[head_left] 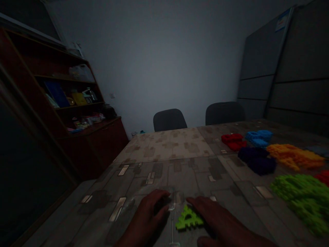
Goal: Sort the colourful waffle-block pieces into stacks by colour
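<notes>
My left hand (149, 214) rests on the patterned table (169, 147) near its front edge, fingers curled loosely, with nothing visible in them. My right hand (218, 219) lies flat beside it, fingers stretched out, touching a small bright green toothed plastic piece (189, 218) that sits between the two hands. A pile of the same green pieces (303, 195) lies to the right.
Further piles sit at the right of the table: orange (293, 154), dark purple (257, 159), red (233, 140) and blue (258, 136). Two dark chairs (169, 120) stand behind the table. A wooden shelf unit (64, 103) fills the left wall. The room is dim.
</notes>
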{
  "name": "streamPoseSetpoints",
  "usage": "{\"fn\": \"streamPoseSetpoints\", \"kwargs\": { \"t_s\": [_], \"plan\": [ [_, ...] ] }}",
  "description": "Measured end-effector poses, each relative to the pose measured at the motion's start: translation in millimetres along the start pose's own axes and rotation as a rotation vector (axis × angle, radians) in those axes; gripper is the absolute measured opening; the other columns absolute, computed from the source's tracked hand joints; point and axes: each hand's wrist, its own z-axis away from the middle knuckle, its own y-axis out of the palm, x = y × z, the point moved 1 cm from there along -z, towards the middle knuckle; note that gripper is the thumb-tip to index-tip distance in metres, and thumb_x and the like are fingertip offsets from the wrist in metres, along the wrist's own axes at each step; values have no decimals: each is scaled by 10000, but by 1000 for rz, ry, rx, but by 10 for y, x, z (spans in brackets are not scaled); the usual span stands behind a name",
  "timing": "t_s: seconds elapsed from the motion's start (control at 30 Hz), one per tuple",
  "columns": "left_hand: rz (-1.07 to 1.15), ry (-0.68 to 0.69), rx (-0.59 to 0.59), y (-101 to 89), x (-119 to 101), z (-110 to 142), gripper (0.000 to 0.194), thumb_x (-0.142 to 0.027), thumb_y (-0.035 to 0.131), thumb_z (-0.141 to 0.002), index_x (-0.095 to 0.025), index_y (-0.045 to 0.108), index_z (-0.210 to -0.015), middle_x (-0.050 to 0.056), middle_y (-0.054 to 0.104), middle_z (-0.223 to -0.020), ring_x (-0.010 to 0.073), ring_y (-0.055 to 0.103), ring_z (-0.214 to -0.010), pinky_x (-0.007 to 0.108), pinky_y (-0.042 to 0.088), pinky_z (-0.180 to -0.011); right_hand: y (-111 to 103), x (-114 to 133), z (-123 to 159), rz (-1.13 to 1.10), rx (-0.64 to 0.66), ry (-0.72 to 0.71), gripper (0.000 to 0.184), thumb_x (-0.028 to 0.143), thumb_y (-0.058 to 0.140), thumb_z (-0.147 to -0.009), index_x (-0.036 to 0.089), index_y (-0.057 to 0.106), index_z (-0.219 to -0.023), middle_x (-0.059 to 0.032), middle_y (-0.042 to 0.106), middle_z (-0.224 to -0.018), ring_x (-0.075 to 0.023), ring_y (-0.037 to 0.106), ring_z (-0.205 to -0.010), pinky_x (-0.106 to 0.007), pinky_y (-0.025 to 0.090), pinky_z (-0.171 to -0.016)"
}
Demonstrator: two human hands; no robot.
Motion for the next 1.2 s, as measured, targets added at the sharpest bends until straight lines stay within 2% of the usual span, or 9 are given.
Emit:
{"fn": "streamPoseSetpoints", "kwargs": {
  "t_s": [0.17,0.37,0.47,0.6,0.7,0.8,0.9,1.03,1.2],
  "plan": [
    [-5,57,15,-21,-76,13,326,-325,678,-895,-254,769,-1200,104,759,-1287,305,679,-1220,441,512,-1100,-21,128,-170,100,44,-65,915,106,701,-802,220,378,-1652,-172,425,-1669,-362,378,-1534,-532,280,-1267],
    [-83,171,180,1,-289,4,228,-158,579,-899,-210,732,-1058,78,773,-1090,238,712,-1037,344,552,-951,-100,83,-380,89,-14,-249,723,114,634,-835,231,532,-1541,-120,630,-1474,-287,571,-1334,-432,405,-1168],
    [-112,208,199,32,-280,4,245,-131,567,-902,-196,722,-1079,91,767,-1099,241,710,-1044,359,550,-968,-168,57,-503,123,6,-338,720,106,640,-805,226,557,-1510,-109,682,-1393,-285,601,-1261,-429,421,-1126],
    [-112,212,190,77,-201,31,302,-146,568,-918,-198,714,-1177,110,762,-1183,250,711,-1118,368,556,-1014,-237,23,-583,179,-28,-392,646,115,577,-869,218,569,-1507,-117,710,-1313,-279,610,-1221,-432,432,-1105],
    [-131,186,160,151,-125,50,415,-186,612,-909,-220,683,-1317,135,720,-1346,294,667,-1263,441,519,-1115,-245,-23,-483,132,-109,-349,636,130,545,-877,194,565,-1510,-144,676,-1385,-277,601,-1278,-445,427,-1141],
    [-144,165,166,246,-96,43,556,-192,640,-890,-213,618,-1445,163,639,-1485,333,590,-1382,526,460,-1183,-186,-93,-304,52,-183,-153,608,186,496,-916,163,557,-1521,-178,615,-1493,-296,576,-1364,-478,426,-1172],
    [-136,127,195,316,-144,6,631,-163,661,-860,-205,595,-1485,171,619,-1510,351,563,-1414,573,427,-1201,-81,-163,-176,-13,-266,-12,582,300,502,-952,162,573,-1513,-187,602,-1518,-326,568,-1390,-506,434,-1173],
    [-153,108,229,379,-177,-23,628,-175,719,-829,-219,640,-1451,171,655,-1468,373,587,-1390,608,399,-1209,30,-201,-168,-48,-311,32,619,373,519,-953,147,558,-1528,-202,605,-1515,-348,589,-1371,-509,462,-1144],
    [-95,188,193,444,-60,30,622,-209,743,-847,-282,632,-1454,131,675,-1454,352,610,-1366,571,442,-1187,87,-161,-236,-56,-256,16,623,363,513,-929,114,582,-1496,-191,733,-1320,-314,704,-1185,-446,537,-1031]
  ]
}}
